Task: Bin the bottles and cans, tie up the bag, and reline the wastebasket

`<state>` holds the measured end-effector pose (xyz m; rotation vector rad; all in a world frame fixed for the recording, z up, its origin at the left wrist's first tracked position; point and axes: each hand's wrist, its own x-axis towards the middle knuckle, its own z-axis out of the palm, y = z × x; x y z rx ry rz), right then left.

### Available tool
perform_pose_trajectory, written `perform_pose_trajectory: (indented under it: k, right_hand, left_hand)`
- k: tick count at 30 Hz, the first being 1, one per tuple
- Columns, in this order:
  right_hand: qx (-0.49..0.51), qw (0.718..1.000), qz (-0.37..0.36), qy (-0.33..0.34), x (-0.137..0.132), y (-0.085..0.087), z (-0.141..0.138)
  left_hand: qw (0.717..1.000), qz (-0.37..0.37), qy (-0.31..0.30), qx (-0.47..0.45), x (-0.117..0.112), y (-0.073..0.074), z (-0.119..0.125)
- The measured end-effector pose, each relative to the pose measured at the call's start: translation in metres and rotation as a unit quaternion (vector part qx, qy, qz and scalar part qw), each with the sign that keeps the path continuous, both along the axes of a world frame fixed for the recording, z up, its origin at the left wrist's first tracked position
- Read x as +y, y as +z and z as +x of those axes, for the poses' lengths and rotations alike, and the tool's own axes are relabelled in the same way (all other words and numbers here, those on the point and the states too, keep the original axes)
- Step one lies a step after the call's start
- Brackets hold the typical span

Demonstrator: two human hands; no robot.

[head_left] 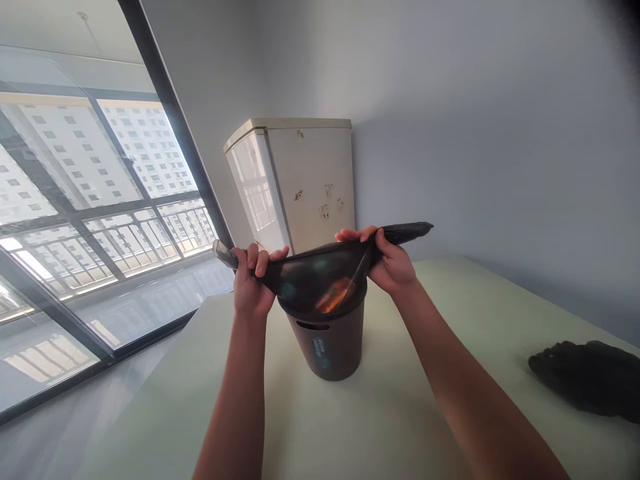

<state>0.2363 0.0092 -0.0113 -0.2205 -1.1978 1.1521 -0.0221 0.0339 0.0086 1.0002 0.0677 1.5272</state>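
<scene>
A dark round bin [327, 343] stands on a pale table [380, 420]. A thin black plastic bag [310, 273] is stretched across the bin's top. My left hand [253, 280] is closed in a fist round the bag's left edge, with a twisted end sticking out past it. My right hand [387, 257] is closed on the bag's right edge, with another loose end pointing right. Something orange shows through the bag inside the bin.
A black crumpled bag or cloth [590, 383] lies at the table's right edge. A worn white cabinet [295, 180] stands behind the bin against the grey wall. A big window [90, 220] with a dark frame fills the left side.
</scene>
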Motion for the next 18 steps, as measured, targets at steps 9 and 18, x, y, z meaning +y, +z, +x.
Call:
perform_pose_trajectory:
  k: [9,18]
  right_hand:
    - [-0.05,0.993,0.06,0.085,-0.024,0.013,-0.014]
    - [-0.143,0.98,-0.067,0.119,-0.04,0.029,-0.024]
  left_hand:
    - [0.985,0.02,-0.057,0.163,-0.036,0.016,0.002]
    - [0.955,0.039,-0.04,0.292,-0.039,0.015,0.012]
